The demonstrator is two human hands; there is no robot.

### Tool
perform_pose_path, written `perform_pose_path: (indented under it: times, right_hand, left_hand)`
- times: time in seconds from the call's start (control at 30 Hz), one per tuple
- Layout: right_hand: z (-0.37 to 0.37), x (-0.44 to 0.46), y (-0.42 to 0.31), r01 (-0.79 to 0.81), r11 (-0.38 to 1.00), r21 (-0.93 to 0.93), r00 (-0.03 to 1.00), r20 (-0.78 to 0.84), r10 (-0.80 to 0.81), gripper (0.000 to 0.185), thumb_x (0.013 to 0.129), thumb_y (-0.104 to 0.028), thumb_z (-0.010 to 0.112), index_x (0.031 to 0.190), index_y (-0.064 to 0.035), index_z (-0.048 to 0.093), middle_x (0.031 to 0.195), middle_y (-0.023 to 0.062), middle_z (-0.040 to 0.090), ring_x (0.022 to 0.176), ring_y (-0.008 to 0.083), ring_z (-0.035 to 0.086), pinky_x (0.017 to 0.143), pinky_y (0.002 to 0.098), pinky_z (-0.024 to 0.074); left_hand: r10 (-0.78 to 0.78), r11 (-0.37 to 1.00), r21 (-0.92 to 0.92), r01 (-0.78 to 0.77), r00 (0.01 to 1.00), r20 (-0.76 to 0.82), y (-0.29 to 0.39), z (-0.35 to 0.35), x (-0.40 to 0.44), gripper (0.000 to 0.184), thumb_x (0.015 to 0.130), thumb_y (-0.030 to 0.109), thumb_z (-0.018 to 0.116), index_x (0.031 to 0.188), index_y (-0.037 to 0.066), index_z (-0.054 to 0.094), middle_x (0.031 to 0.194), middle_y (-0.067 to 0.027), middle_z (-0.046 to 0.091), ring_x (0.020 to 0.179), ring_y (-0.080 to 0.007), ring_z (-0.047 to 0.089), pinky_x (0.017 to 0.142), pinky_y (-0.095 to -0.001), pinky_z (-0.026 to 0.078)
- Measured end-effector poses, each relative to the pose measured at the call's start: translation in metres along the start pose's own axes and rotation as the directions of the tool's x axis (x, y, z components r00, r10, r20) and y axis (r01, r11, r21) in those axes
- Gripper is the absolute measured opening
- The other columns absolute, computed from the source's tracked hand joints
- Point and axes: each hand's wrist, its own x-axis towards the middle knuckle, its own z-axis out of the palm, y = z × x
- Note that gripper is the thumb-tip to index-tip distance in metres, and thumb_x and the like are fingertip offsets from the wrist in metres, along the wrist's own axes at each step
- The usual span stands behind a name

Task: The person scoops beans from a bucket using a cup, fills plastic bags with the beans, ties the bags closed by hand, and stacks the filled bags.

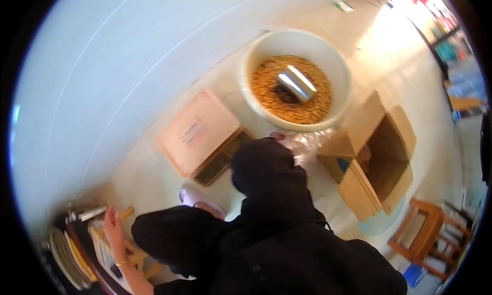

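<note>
My left hand [114, 232], with a gold bracelet at the wrist, reaches out at the lower left. Its fingers look stretched out, and I see nothing held in them. Close beside it are a wooden stool-like frame [137, 258] and a stack of flat, round-edged items [69, 256], too blurred to name. My right hand does not show; black clothing fills the lower middle. Ahead, a large white tub [246, 85] holds golden-brown grain [271, 103], with a shiny metal cylinder [298, 83] lying tilted on it.
A pink-topped box [200, 131] sits left of the tub, by the white wall. An open cardboard box [359, 187] stands to the right, with clear plastic [310, 144] beside it. A wooden stool [420, 231] is at lower right. My pale slipper [201, 200] is on the floor.
</note>
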Motion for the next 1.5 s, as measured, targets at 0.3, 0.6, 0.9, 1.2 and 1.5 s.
perform_pose_path:
  times: [0.3, 0.6, 0.9, 1.2, 1.5]
  right_hand:
    - [0.000, 0.051, -0.035, 0.115, 0.987, -0.116, 0.993, -0.002, -0.116, 0.059, 0.075, -0.030, 0.061, 0.128, -0.0093, 0.044, 0.137, 0.0207, 0.037, 0.125, 0.0433, 0.033, 0.098, 0.0544, 0.0331]
    - [-0.005, 0.066, -0.050, 0.154, 0.970, -0.190, 0.988, 0.006, -0.156, 0.057, 0.075, -0.029, 0.061, 0.126, -0.0090, 0.046, 0.135, 0.0203, 0.038, 0.124, 0.0426, 0.035, 0.098, 0.0532, 0.0340]
    - [-0.009, 0.077, -0.058, 0.205, 0.947, -0.249, 0.978, 0.018, -0.207, 0.054, 0.075, -0.028, 0.061, 0.124, -0.0086, 0.047, 0.134, 0.0200, 0.040, 0.123, 0.0419, 0.036, 0.097, 0.0520, 0.0349]
    - [-0.008, 0.082, -0.065, 0.215, 0.946, -0.243, 0.976, 0.031, -0.214, 0.052, 0.075, -0.027, 0.060, 0.122, -0.0082, 0.049, 0.133, 0.0197, 0.041, 0.122, 0.0412, 0.038, 0.097, 0.0509, 0.0358]
    - [-0.010, 0.083, -0.074, 0.221, 0.953, -0.207, 0.975, 0.050, -0.215, 0.049, 0.075, -0.026, 0.060, 0.120, -0.0079, 0.051, 0.132, 0.0193, 0.042, 0.121, 0.0405, 0.039, 0.096, 0.0497, 0.0367]
  left_hand:
    - [-0.929, 0.365, 0.506, 0.782, 0.345, 0.137, -0.161, 0.048, -0.444, 0.033, 0.085, 0.018, 0.052, 0.113, 0.000, 0.053, 0.109, -0.0168, 0.059, 0.097, -0.0359, 0.055, 0.085, -0.0441, 0.046]
    - [-0.950, -0.063, -0.258, 0.964, 0.022, 0.313, -0.083, 0.124, -0.488, 0.029, 0.085, 0.020, 0.053, 0.108, 0.003, 0.056, 0.107, -0.0159, 0.060, 0.096, -0.0340, 0.057, 0.081, -0.0419, 0.048]
    - [-0.939, -0.213, -0.437, 0.874, -0.060, 0.338, -0.059, 0.119, -0.522, 0.027, 0.084, 0.023, 0.054, 0.104, 0.006, 0.059, 0.105, -0.0150, 0.061, 0.094, -0.0321, 0.059, 0.077, -0.0397, 0.050]
    - [-0.900, -0.328, -0.412, 0.850, -0.148, 0.410, -0.057, 0.120, -0.519, 0.024, 0.083, 0.025, 0.055, 0.100, 0.009, 0.062, 0.103, -0.0141, 0.062, 0.092, -0.0302, 0.061, 0.073, -0.0376, 0.052]
    - [-0.758, 0.593, 0.803, 0.059, 0.377, 0.532, -0.153, 0.178, -0.478, 0.027, 0.079, 0.033, 0.058, 0.098, 0.015, 0.067, 0.103, -0.0059, 0.066, 0.093, -0.0202, 0.064, 0.072, -0.0340, 0.053]
